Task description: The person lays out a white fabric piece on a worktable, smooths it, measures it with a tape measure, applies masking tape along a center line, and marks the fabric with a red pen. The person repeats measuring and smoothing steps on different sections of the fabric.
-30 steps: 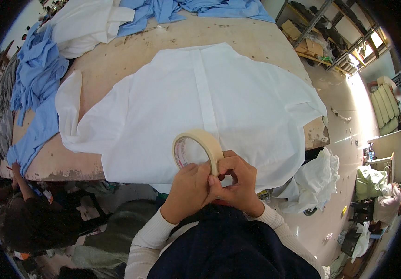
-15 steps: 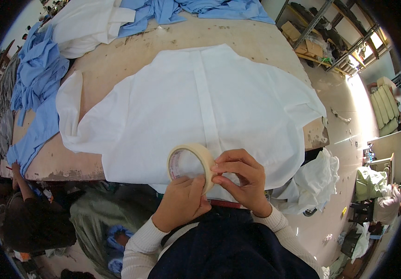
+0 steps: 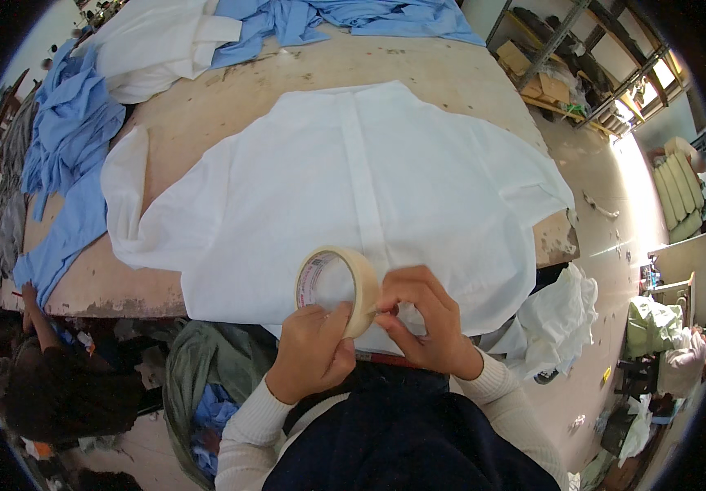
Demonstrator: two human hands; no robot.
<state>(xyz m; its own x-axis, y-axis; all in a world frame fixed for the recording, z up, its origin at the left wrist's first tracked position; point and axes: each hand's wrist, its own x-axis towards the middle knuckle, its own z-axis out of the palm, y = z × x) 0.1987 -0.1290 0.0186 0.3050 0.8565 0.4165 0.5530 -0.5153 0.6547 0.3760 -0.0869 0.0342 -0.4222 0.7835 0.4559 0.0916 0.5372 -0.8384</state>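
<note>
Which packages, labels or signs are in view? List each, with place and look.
Tape roll: held in both hands at the table's near edge; beige ring, printed inner core label in white with pink marks.
Cardboard boxes: on the metal shelves, upper right; brown, rectangular.
No signs or screens visible.

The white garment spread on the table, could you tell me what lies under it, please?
Under the white garment only the worn wooden table shows, bare around its edges. Whatever sits beneath the cloth's middle is covered.

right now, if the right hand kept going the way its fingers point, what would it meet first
The right hand points left, at the roll of tape, and its fingertips already seem to touch the roll's outer edge. So the tape comes first, with the left hand just behind it, gripping the roll.
</note>
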